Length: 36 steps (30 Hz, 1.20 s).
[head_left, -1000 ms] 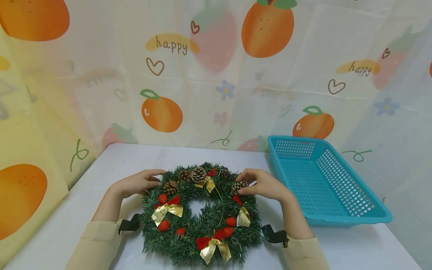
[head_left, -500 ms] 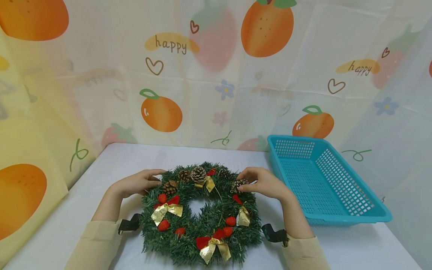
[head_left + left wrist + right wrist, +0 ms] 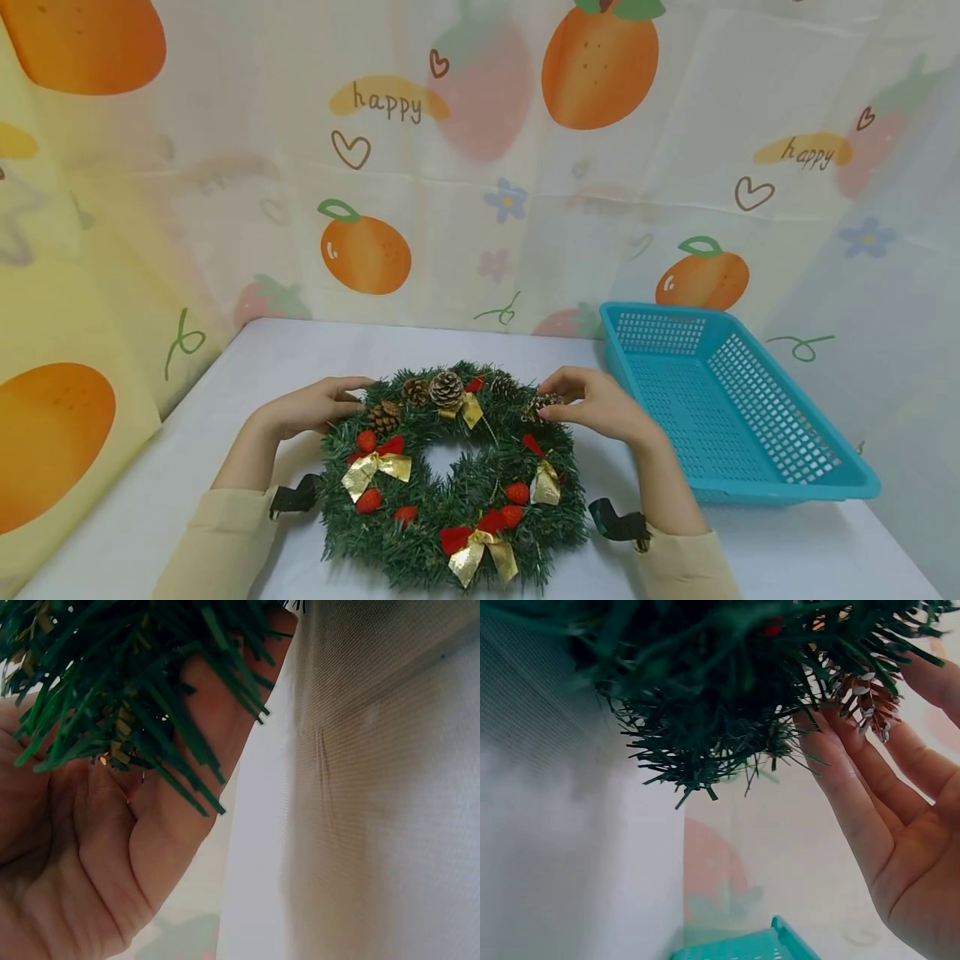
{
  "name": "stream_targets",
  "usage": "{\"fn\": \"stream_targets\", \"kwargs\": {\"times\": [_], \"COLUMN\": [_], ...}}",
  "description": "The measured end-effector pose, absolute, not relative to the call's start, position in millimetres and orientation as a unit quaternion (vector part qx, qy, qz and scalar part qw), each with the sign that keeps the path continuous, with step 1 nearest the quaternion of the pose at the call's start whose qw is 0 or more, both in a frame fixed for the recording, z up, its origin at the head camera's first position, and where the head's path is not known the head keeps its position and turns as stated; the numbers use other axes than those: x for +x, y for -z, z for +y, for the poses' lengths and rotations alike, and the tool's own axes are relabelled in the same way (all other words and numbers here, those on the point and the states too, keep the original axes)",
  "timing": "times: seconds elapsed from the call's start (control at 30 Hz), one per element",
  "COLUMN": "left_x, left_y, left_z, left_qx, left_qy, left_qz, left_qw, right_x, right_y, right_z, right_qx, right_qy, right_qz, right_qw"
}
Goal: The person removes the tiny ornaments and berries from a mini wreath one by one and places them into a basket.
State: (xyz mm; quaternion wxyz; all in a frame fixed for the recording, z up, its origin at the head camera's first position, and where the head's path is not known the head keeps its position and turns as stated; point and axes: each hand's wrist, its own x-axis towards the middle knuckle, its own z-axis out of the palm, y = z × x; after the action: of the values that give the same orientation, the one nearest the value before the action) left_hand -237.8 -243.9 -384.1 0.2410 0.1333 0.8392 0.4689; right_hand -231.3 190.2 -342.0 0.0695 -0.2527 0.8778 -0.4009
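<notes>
A green Christmas wreath (image 3: pixel 420 550) lies on the white table, trimmed with pine cones, red berries and gold-and-red bows. My left hand (image 3: pixel 311 408) grips its upper left edge; the fingertips are hidden among the needles. In the left wrist view, the curled fingers (image 3: pixel 206 742) of that hand go round the green needles. At the wreath's upper right, my right hand (image 3: pixel 600 404) pinches a pine cone (image 3: pixel 542 406) between thumb and fingers. The right wrist view has the same pine cone (image 3: pixel 868 701) hanging at the needles, with fingers behind it.
A teal plastic basket (image 3: pixel 750 487) with perforated walls stands on the table to the right, close to my right forearm. Behind the table (image 3: pixel 277 342) hangs a fruit-patterned curtain (image 3: pixel 450 250). Black straps with small devices circle both wrists.
My right hand and the pine cone in it have shifted slightly up and away relative to the wreath. The left hand keeps its hold. The head view has turned slightly left.
</notes>
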Motion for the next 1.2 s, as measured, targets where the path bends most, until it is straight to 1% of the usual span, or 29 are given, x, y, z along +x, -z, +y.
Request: {"fn": "stream_targets", "kwargs": {"times": [0.17,0.4,0.67,1.0,1.2], "left_x": [-237.3,-238.2,-236.6,-233.8,-234.8], "left_y": [384.3,384.1,383.5,380.4,380.2], "left_z": [-244.4,-244.9,-244.3,-242.0,-242.3], "left_qx": [0.133,0.134,0.13,0.134,0.131], "left_qy": [-0.469,-0.469,-0.467,-0.469,-0.465], "left_qz": [0.839,0.838,0.84,0.838,0.84], "left_qw": [0.241,0.244,0.242,0.245,0.246], "right_x": [-228.9,-227.2,-225.8,-221.3,-216.1], "right_y": [336.9,332.4,327.8,318.8,310.6], "right_z": [192.7,200.8,206.7,215.8,227.5], "right_qx": [-0.24,-0.207,-0.193,-0.166,-0.141], "right_qy": [0.403,0.416,0.419,0.439,0.446], "right_qz": [0.882,0.884,0.887,0.883,0.884], "right_qw": [0.054,0.051,0.029,0.019,-0.002]}}
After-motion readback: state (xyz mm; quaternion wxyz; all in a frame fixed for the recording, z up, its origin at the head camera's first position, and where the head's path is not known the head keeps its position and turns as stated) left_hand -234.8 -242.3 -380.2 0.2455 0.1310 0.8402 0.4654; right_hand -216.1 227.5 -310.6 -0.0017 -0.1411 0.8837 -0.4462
